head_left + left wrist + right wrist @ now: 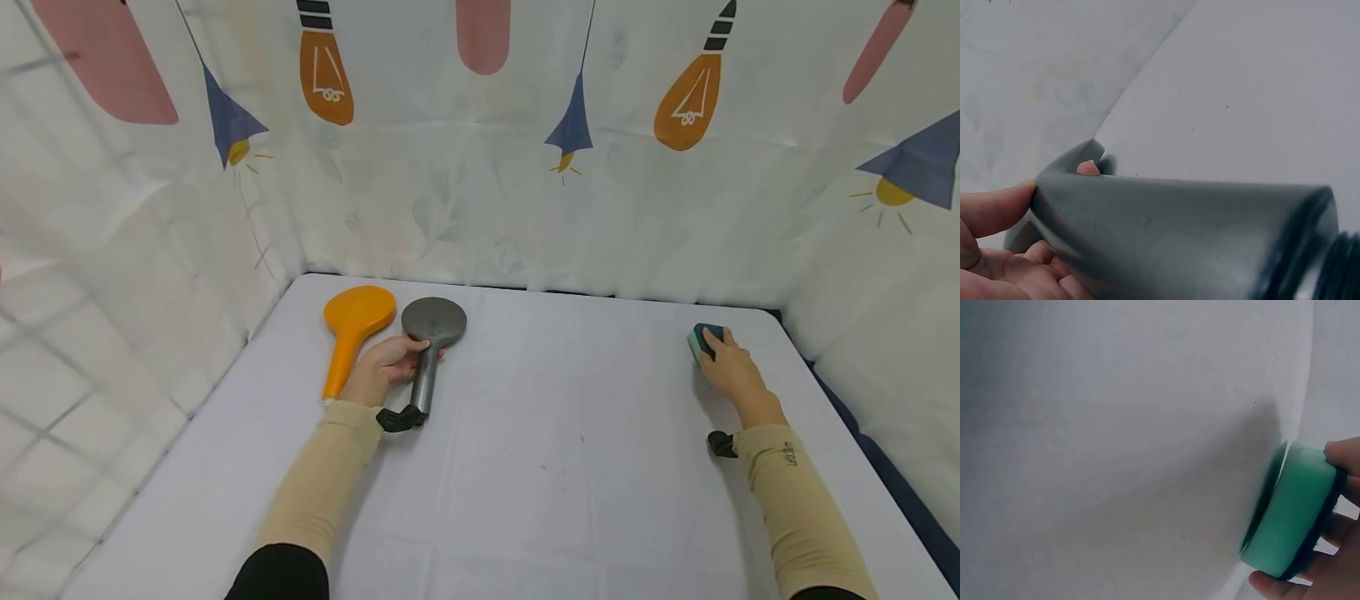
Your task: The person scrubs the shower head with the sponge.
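Observation:
My left hand [396, 360] holds a grey shower head [435, 321] by the neck, thumb on one side and fingers behind. Its round head points away from me, and its thick handle [1185, 231] fills the lower left wrist view, with dark threads at the end. Just left of that hand lies an orange shower head [360, 312], its lower end partly behind the wrist. Over at the far right, my right hand [729, 371] grips a green sponge [1294, 512] with a dark scouring layer, fingertips on its edges. I cannot tell whether the sponge touches the table.
A white-covered table [570, 467] spreads between both arms, with a few small dark specks on it. Printed white curtains [480, 192] stand round its back and sides. A small black camera is strapped at each wrist.

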